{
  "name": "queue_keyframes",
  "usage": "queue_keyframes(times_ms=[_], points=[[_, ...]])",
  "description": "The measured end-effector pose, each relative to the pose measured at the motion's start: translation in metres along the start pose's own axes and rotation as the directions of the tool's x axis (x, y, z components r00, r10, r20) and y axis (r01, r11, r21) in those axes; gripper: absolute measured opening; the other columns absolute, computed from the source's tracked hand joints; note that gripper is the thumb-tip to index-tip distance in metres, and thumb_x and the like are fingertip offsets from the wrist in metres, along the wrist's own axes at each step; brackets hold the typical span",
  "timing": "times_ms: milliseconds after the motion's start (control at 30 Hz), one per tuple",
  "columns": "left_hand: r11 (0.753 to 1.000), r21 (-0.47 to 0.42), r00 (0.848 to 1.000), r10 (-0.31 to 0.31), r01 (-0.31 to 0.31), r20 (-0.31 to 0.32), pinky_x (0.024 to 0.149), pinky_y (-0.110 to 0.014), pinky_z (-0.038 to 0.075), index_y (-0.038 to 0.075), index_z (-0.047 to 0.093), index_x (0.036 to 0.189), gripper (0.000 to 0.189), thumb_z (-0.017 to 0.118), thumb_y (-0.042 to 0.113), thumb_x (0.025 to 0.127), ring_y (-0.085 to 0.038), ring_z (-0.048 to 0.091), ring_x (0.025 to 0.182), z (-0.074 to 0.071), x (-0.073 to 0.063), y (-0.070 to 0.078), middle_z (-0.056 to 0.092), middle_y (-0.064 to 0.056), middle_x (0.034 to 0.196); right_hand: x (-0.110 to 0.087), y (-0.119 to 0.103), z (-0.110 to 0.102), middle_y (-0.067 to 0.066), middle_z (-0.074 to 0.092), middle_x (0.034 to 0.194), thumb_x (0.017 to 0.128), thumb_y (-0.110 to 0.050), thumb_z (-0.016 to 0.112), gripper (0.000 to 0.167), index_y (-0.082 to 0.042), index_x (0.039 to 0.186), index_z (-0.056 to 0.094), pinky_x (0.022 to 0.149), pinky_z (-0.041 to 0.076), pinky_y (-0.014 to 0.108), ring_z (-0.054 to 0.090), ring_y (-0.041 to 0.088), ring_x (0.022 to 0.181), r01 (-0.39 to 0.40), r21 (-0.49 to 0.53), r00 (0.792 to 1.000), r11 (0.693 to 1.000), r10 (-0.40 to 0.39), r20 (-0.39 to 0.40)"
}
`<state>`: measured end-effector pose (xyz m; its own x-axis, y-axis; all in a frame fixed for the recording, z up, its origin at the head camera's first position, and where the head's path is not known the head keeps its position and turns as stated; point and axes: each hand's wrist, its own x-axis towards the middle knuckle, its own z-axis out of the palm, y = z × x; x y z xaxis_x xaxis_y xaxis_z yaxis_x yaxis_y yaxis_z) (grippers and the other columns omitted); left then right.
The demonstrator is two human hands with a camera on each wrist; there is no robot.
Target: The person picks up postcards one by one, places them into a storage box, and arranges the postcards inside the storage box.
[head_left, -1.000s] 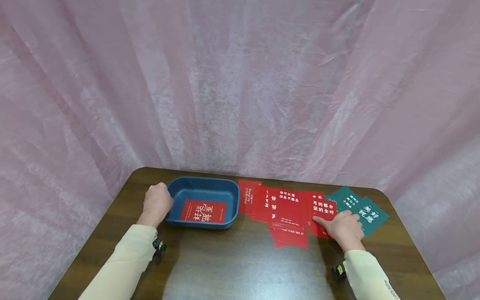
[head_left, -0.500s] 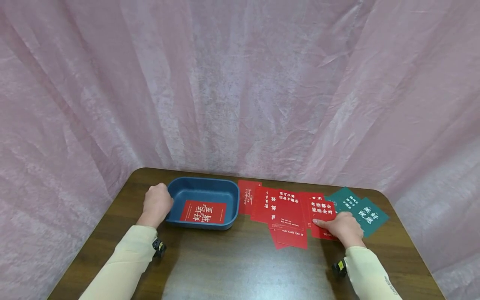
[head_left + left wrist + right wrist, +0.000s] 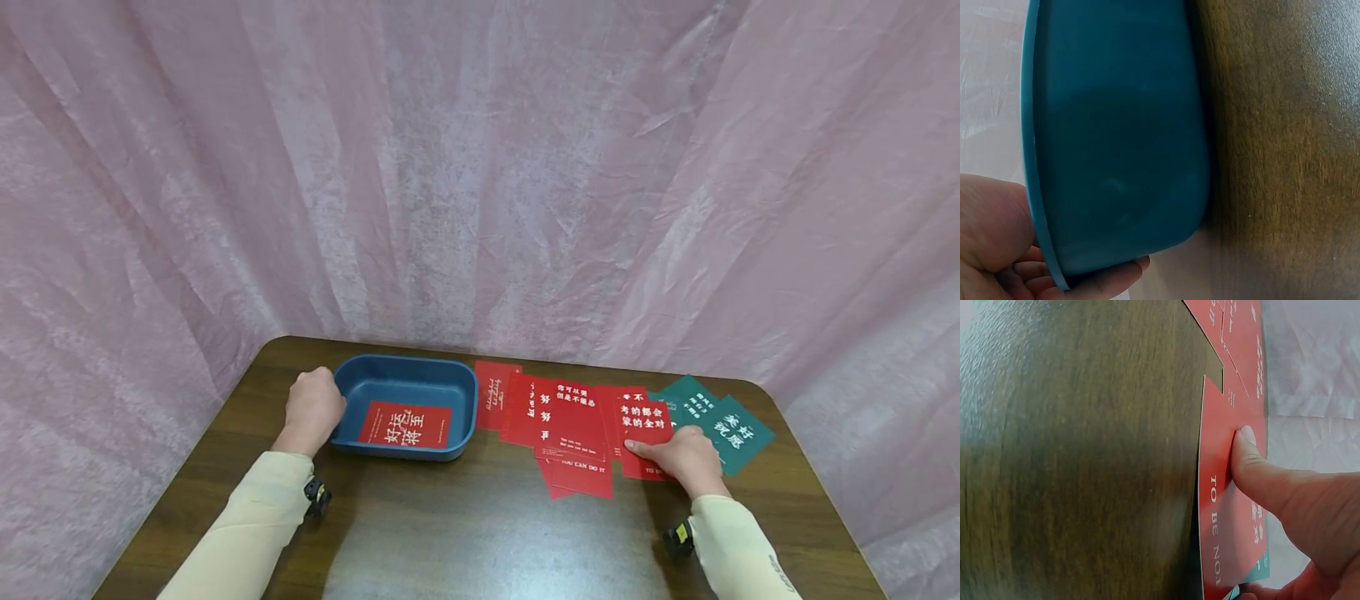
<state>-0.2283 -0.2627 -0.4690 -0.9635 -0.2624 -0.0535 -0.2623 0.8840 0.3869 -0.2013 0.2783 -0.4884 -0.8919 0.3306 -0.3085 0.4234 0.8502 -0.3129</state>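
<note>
My left hand (image 3: 313, 408) grips the left end of a blue plastic basin (image 3: 470, 417); in the left wrist view its thumb and fingers (image 3: 1110, 281) hold the rim and wall. Inside the basin lies a red card (image 3: 431, 427) with white characters. At the right, my right hand (image 3: 692, 458) pinches another red card (image 3: 643, 410) across its width. The thumb (image 3: 1250, 456) lies flat on its printed face, while the fingers are at its right edge, mostly hidden. This card's near edge (image 3: 1200, 487) sits slightly above the wood, marked "TO BE NO1".
Several overlapping red cards (image 3: 573, 425) lie between the basin and my right hand. Green cards (image 3: 742, 435) fan out beyond that hand. Everything stands on a brown wooden table (image 3: 480, 533), with a pink curtain (image 3: 480, 183) behind.
Over the last second the right thumb and the card under it have shifted slightly, and the card now lies a little lower in view. The left hand stays on the basin.
</note>
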Motion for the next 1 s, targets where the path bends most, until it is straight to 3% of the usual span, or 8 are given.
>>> queue_keyframes(times_ms=[267, 367, 500, 733, 1000], points=[[1.000, 0.006, 1.000, -0.006, 0.006, 0.000, 0.055, -0.048, 0.056, -0.012, 0.061, 0.098, 0.028, 0.063, 0.012, 0.082, -0.034, 0.065, 0.062, 0.001, 0.000, 0.000, 0.065, -0.030, 0.087, -0.002, -0.002, 0.001, 0.020, 0.055, 0.089, 0.063, -0.063, 0.072, 0.086, 0.008, 0.103, 0.046, 0.055, 0.045, 0.034, 0.055, 0.030, 0.076, -0.022, 0.007, 0.999, 1.000, 0.022, -0.032], [1.000, 0.010, 1.000, 0.002, -0.002, -0.008, 0.054, -0.047, 0.056, -0.012, 0.061, 0.097, 0.027, 0.063, 0.011, 0.082, -0.033, 0.065, 0.061, 0.001, 0.000, -0.001, 0.065, -0.029, 0.085, -0.001, -0.002, 0.002, 0.018, 0.057, 0.086, 0.063, -0.061, 0.074, 0.080, 0.006, 0.100, 0.050, 0.053, 0.044, 0.033, 0.055, 0.029, 0.073, -0.015, 0.000, 0.998, 1.000, 0.015, -0.069], [1.000, 0.013, 1.000, 0.007, -0.007, -0.005, 0.054, -0.046, 0.056, -0.012, 0.062, 0.096, 0.027, 0.063, 0.011, 0.083, -0.032, 0.065, 0.060, 0.001, 0.000, 0.000, 0.065, -0.029, 0.084, 0.000, -0.002, 0.006, 0.021, 0.055, 0.086, 0.062, -0.058, 0.076, 0.082, 0.007, 0.101, 0.045, 0.051, 0.045, 0.034, 0.055, 0.031, 0.072, -0.012, -0.007, 0.991, 1.000, 0.011, -0.133], [1.000, 0.011, 1.000, 0.000, 0.000, -0.006, 0.056, -0.047, 0.057, -0.011, 0.062, 0.097, 0.027, 0.063, 0.012, 0.083, -0.032, 0.065, 0.060, 0.002, 0.001, 0.000, 0.065, -0.028, 0.085, 0.003, -0.003, 0.013, 0.028, 0.047, 0.092, 0.062, -0.054, 0.078, 0.083, 0.011, 0.101, 0.044, 0.052, 0.048, 0.041, 0.048, 0.042, 0.085, 0.034, -0.065, 0.977, 0.997, -0.047, -0.209], [1.000, 0.018, 1.000, 0.004, -0.004, -0.008, 0.055, -0.047, 0.056, -0.011, 0.061, 0.098, 0.028, 0.064, 0.012, 0.083, -0.032, 0.065, 0.060, 0.004, 0.002, -0.001, 0.065, -0.029, 0.087, 0.004, -0.008, 0.013, 0.031, 0.043, 0.102, 0.068, -0.042, 0.080, 0.082, 0.014, 0.116, 0.042, 0.064, 0.053, 0.051, 0.042, 0.044, 0.096, 0.077, -0.021, 0.949, 0.997, -0.080, -0.304]])
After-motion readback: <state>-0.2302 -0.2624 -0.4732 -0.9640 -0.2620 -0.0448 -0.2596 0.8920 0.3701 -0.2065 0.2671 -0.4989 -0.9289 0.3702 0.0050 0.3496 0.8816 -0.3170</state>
